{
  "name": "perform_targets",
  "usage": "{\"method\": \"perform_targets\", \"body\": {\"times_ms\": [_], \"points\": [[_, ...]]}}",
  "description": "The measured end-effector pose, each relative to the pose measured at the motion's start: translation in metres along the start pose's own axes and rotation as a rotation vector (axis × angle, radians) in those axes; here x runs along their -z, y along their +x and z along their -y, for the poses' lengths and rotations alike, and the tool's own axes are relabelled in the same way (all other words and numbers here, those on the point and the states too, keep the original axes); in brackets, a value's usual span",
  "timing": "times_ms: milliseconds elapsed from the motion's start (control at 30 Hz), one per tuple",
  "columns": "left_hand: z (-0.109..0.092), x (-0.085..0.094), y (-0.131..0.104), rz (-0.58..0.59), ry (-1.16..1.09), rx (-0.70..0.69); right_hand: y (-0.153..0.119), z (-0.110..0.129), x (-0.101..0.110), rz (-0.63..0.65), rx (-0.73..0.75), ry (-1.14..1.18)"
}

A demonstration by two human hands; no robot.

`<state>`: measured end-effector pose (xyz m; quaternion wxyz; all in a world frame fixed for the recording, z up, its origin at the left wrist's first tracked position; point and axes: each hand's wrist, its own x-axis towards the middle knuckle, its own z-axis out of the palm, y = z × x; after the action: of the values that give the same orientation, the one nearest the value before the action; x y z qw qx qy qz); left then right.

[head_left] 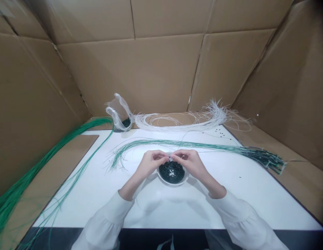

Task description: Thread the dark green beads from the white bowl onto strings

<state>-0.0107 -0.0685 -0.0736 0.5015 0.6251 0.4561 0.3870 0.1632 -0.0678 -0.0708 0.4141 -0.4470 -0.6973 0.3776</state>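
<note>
Evidently tiny, hard and apt to roll, the dark beads in the white bowl [172,181] on the worktop [229,201] want fingertip pinches, as left hand [150,162] and right hand [190,161] pinch something small just above, probably a thin limp thread.

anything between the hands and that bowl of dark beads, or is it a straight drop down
Nothing visible stands in the way. The left hand and right hand meet fingertip to fingertip just over the far rim of the white bowl of dark beads. The green strands lie on the table beyond the hands, not under them.
</note>
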Motion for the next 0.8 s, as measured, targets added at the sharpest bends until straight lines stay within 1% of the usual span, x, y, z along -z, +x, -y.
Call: {"method": "perform_targets", "body": {"times_ms": [300,500,800], "points": [[-0.003,-0.002,-0.002,-0.003,0.055,0.025,-0.001,-0.002,0.000,0.022,-0.006,-0.013],[-0.005,0.000,-0.002,0.000,0.016,0.073,0.002,-0.004,0.002,0.011,-0.006,0.013],[-0.010,0.004,-0.001,0.027,-0.072,0.106,0.003,-0.001,0.013,0.014,-0.049,0.011]]}}
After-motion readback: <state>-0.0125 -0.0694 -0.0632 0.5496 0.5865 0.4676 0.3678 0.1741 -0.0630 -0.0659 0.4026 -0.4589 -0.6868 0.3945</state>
